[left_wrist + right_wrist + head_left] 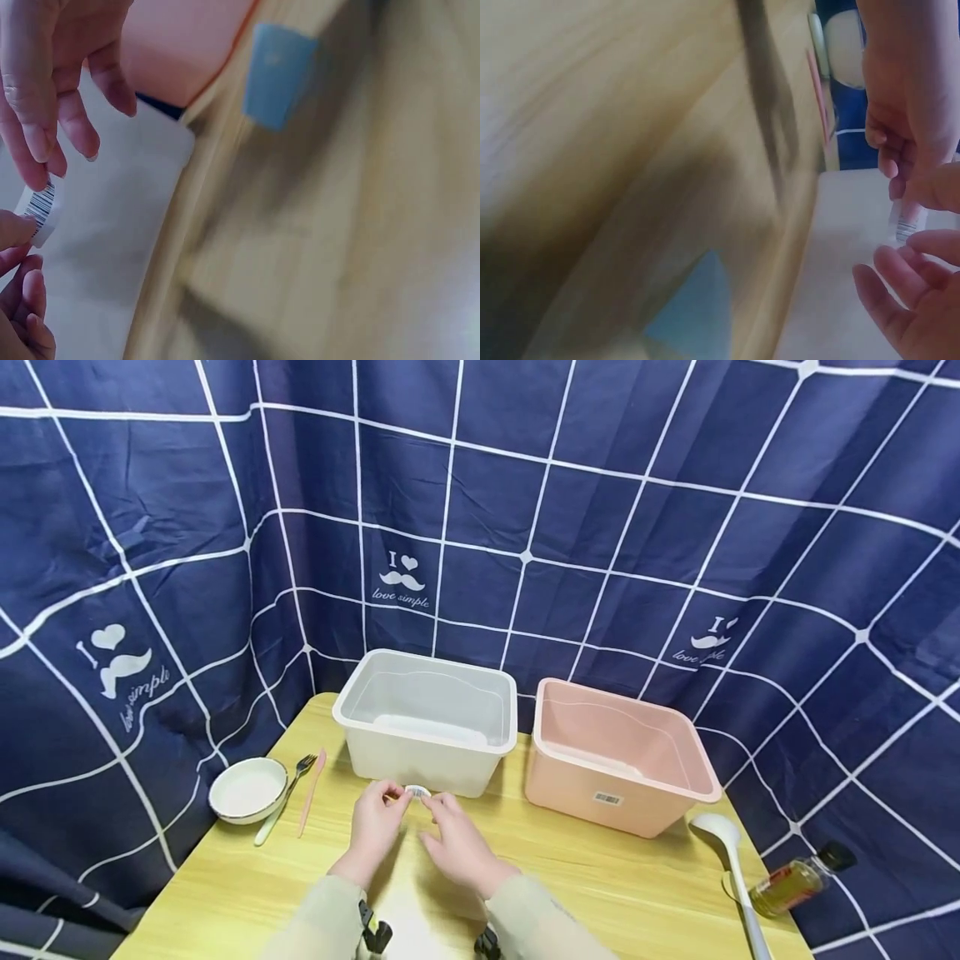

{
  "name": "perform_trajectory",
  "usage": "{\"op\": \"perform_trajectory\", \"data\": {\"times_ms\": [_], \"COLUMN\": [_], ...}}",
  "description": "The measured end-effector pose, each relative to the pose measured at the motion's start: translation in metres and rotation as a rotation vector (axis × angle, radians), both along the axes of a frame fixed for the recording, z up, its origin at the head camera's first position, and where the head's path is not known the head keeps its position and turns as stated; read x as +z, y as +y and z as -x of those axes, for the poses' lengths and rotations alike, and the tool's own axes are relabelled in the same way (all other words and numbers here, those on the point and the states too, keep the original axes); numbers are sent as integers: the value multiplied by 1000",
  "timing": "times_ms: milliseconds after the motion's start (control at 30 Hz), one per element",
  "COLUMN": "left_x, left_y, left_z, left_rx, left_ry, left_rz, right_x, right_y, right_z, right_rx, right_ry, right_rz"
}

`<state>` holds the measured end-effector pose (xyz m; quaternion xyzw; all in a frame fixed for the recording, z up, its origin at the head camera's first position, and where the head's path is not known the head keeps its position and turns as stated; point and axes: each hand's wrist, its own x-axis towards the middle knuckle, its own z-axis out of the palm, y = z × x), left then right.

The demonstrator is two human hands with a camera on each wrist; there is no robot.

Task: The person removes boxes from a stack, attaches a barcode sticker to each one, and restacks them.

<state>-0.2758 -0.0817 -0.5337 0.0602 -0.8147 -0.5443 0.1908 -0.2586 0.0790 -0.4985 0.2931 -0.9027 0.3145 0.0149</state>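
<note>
Both hands meet at a small white barcode label (417, 791), just before the front wall of the white bin (420, 760). My left hand (377, 822) pinches one end of it between thumb and forefinger. At the other end, the thumb and forefinger of my right hand (459, 842) close on it, with its other fingers spread. In the left wrist view, the label (43, 210) bends slightly and its barcode shows. The right wrist view has the label (907, 221) between the fingertips, partly hidden by them.
To the right stands a pink bin (607, 797). A white bowl (249, 789), a fork (288, 789) and a pink knife-like utensil (312, 793) lie at left. At right are a ladle (731, 852) and an oil bottle (798, 881). A blue curtain (480, 568) surrounds the table (592, 885).
</note>
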Motion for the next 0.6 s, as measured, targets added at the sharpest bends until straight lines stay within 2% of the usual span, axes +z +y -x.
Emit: {"op": "perform_trajectory", "data": {"times_ms": [100, 267, 600], "left_x": [3, 11, 10], "left_y": [-3, -1, 4], "left_z": [12, 26, 40], "left_rx": [17, 10, 31], "left_ry": [-6, -32, -63], "left_rz": [-28, -73, -99], "right_x": [-1, -1, 0], "right_y": [-5, -11, -14], "right_z": [9, 24, 37], "right_rx": [-2, -37, -82], "right_ry": [-19, -73, -136], "right_rz": [2, 30, 51]}}
